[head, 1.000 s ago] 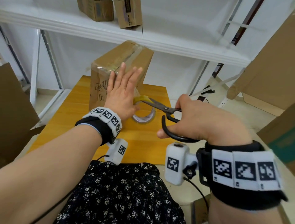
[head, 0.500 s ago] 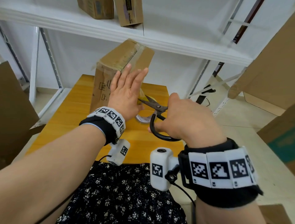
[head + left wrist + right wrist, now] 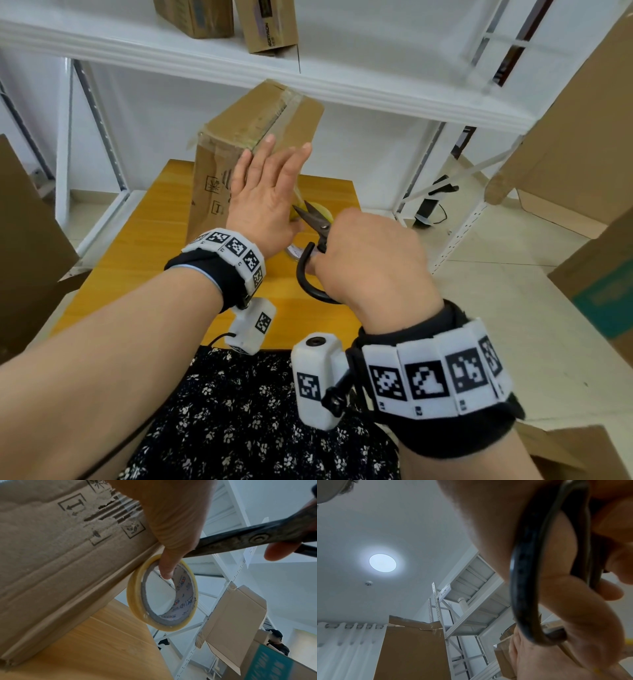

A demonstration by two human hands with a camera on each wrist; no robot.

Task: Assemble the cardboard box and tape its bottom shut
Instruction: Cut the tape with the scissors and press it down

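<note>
A brown cardboard box (image 3: 246,137) stands on the wooden table (image 3: 154,246), clear tape running along its upper seam. My left hand (image 3: 270,178) lies flat against its near side (image 3: 60,561) with straight fingers. Its thumb pokes through the yellowish tape roll (image 3: 135,601), which hangs against the box's corner. A strip of tape runs from the roll (image 3: 323,214) up toward the box. My right hand (image 3: 370,253) grips black scissors (image 3: 317,222) by their loop handles (image 3: 518,588). The blades (image 3: 248,539) stand apart right beside my left thumb, at the strip.
A white shelf (image 3: 342,85) hangs low over the box and carries small cartons (image 3: 267,24). Large cardboard pieces stand at the right (image 3: 575,137) and left (image 3: 27,240). Another person (image 3: 278,642) is far off behind stacked boxes. My lap is at the table's near edge.
My right hand has brought the scissors left, close to my left thumb and the tape strip, and the blades have opened. My left hand stays flat on the box.
</note>
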